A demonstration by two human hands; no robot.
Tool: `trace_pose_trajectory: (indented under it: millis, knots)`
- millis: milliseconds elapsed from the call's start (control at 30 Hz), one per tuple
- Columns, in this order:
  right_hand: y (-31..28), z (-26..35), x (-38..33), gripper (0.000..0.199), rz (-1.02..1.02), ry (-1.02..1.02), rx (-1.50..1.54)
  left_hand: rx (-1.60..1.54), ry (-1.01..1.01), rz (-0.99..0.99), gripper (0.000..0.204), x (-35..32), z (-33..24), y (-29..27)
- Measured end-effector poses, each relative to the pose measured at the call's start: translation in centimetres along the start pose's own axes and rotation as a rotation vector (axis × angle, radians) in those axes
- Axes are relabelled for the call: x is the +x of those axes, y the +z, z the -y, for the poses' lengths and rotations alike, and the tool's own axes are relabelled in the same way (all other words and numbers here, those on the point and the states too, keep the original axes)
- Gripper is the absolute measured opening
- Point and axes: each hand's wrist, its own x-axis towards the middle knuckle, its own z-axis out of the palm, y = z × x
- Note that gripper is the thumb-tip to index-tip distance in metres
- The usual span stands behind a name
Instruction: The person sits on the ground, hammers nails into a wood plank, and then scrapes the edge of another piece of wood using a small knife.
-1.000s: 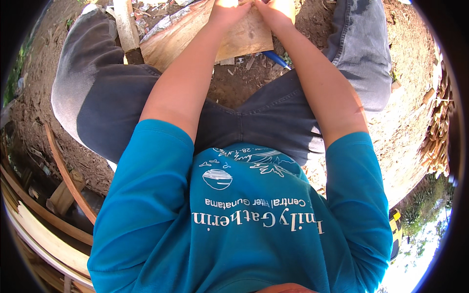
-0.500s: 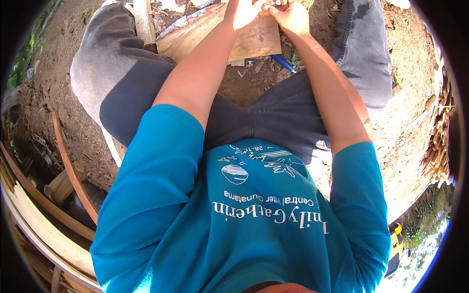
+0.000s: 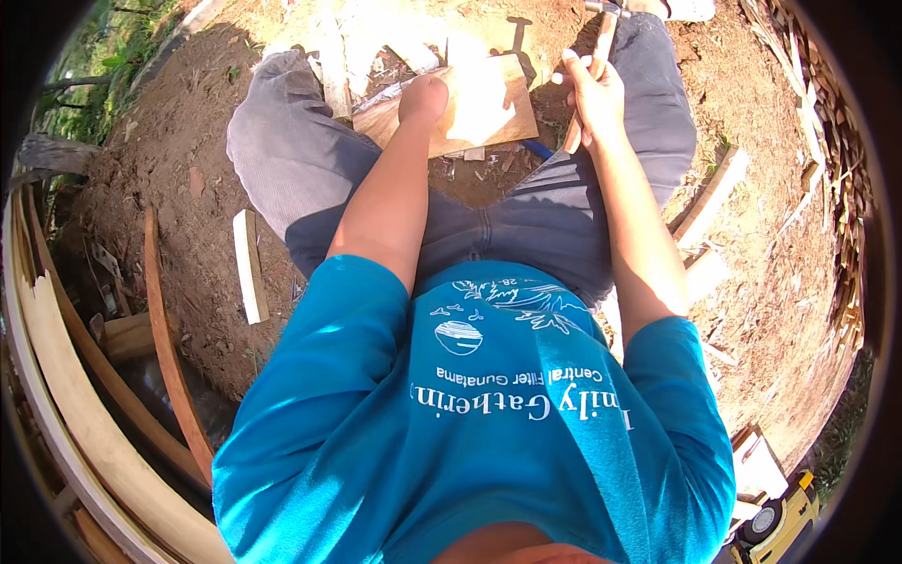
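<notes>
A blue-green T-shirt (image 3: 507, 470) with white print lies nearest, above dark trousers (image 3: 536, 226) whose legs are spread apart. Just past the lap, the right hand (image 3: 596, 101) is wrapped around the wooden handle of a hammer (image 3: 607, 36), which slants up and away over the right leg, its head at the upper edge of view. The left hand (image 3: 425, 100) is curled at the wooden board (image 3: 522, 105); its fingertips are hidden, so I cannot tell whether it pinches anything. The board lies between the knees, partly glaring in sunlight, with a blue object (image 3: 537, 148) showing just under its near edge. Beyond it, wood offcuts (image 3: 334, 66) lie on the brown dirt ground (image 3: 183, 202), where the hammer's shadow falls. Farther off, at upper left, stands greenery (image 3: 122, 61).
</notes>
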Motion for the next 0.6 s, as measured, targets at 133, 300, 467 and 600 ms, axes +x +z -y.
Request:
trace_pose_trajectory:
  millis: [133,300,467,600]
  knots:
    - [-2.4,7.0,-5.6,0.022,-0.047,-0.079,0.151,0.163,-0.014,0.036,0.053,-4.6,-0.8,-4.2]
    - [-9.1,12.5,-13.2,0.012,-0.183,-0.192,0.113,0.527,0.201,0.005,0.063,1.4,4.7,-1.6]
    - [-15.3,14.2,-21.9,0.013,-0.52,-0.234,-0.018,0.562,0.101,0.386,0.109,4.0,3.7,-3.1]
    - [-17.2,14.5,-30.1,0.02,-0.698,-0.192,-0.108,0.274,-0.003,0.288,0.111,4.6,4.2,-4.0]
